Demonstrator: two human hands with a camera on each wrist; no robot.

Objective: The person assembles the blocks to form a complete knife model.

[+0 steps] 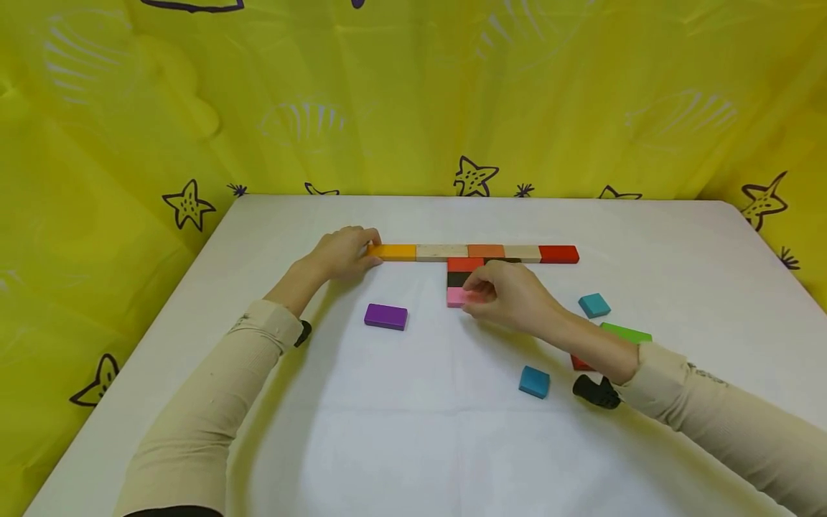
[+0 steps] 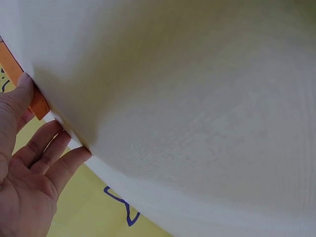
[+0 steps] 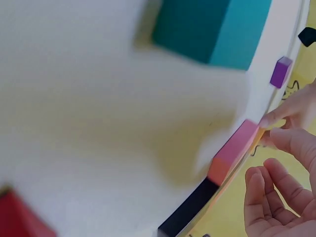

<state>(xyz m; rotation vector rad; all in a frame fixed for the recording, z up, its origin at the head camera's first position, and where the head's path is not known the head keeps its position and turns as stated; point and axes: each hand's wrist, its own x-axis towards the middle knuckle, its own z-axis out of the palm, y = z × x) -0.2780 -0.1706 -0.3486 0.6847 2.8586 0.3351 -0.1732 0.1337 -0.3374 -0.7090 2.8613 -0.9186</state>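
Observation:
My left hand [image 1: 349,251] pinches the left end of a yellow-orange block [image 1: 397,253], thumb on the near side and a finger behind it. That block heads a straight row with a pale wooden block [image 1: 442,252], an orange block [image 1: 486,250], another pale block [image 1: 522,253] and a red block [image 1: 559,254]. Below the row's middle lie a red block [image 1: 465,266], dark blocks [image 1: 460,279] and a pink block [image 1: 455,296]. Beside the pink block is my right hand [image 1: 517,294]; in the right wrist view its thumb and fingers [image 3: 276,185] stand apart with nothing between them.
A purple block [image 1: 385,317] lies left of centre. On the right are two blue blocks, one farther off [image 1: 594,305] and one nearer [image 1: 534,382], plus a green block [image 1: 625,332] and a red block [image 1: 581,363] partly under my right forearm. A yellow patterned curtain [image 1: 400,93] hangs behind the white table [image 1: 388,445].

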